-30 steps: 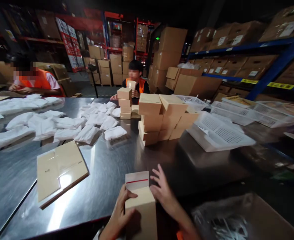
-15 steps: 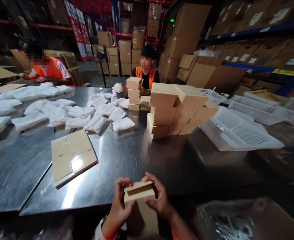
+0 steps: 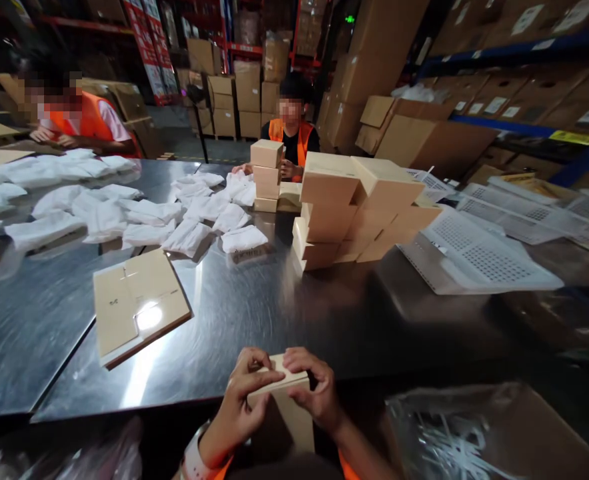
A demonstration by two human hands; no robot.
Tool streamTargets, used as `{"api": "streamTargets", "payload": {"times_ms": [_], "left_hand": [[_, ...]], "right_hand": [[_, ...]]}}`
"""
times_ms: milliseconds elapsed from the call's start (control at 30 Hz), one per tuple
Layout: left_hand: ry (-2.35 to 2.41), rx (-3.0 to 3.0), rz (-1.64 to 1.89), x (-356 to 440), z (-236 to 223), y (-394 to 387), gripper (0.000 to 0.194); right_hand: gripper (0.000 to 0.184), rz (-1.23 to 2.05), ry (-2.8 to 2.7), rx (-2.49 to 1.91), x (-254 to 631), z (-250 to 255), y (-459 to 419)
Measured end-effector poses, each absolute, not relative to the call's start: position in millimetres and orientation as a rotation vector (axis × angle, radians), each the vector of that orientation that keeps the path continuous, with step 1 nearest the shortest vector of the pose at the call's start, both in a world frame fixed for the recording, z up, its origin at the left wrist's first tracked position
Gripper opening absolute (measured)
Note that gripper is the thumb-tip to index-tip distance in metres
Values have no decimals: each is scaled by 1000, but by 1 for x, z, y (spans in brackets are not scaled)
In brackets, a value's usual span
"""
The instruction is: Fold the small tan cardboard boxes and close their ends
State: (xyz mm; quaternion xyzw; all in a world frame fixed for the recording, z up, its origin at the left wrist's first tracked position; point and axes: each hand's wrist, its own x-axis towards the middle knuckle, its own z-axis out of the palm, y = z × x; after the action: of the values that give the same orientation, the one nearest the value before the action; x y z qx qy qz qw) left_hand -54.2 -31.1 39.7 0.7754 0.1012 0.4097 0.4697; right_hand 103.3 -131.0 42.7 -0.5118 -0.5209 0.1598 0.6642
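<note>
At the near edge of the steel table (image 3: 254,313) both of my hands hold a small tan cardboard box (image 3: 289,407). My left hand (image 3: 239,400) grips its left side, fingers pressing on the top flap. My right hand (image 3: 314,390) wraps the right side with fingers on the same flap, which lies down flat on the box. A stack of flat tan box blanks (image 3: 137,303) rests on the table to the left of my hands.
Stacked closed tan boxes (image 3: 344,207) stand mid-table, a smaller stack (image 3: 265,175) behind. White pouches (image 3: 139,217) spread across the left. White perforated trays (image 3: 479,257) lie right. Two people in orange vests (image 3: 294,137) sit across. A carton with a plastic bag (image 3: 479,433) is at lower right.
The box's top flap, standing up with a red strip a second ago, has been folded down and pressed flat. Both my hands shifted onto the box top.
</note>
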Motion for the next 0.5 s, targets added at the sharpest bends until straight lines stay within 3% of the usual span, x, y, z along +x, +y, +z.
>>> {"api": "streamTargets", "payload": {"times_ms": [200,500], "left_hand": [[226,1911,906,-60,42,-27,29],[331,1900,817,-68,39,-33,34]], "right_hand": [[42,392,-1211,-1209,105,47,-133],[23,405,-1285,-1170,106,45,-138]]}}
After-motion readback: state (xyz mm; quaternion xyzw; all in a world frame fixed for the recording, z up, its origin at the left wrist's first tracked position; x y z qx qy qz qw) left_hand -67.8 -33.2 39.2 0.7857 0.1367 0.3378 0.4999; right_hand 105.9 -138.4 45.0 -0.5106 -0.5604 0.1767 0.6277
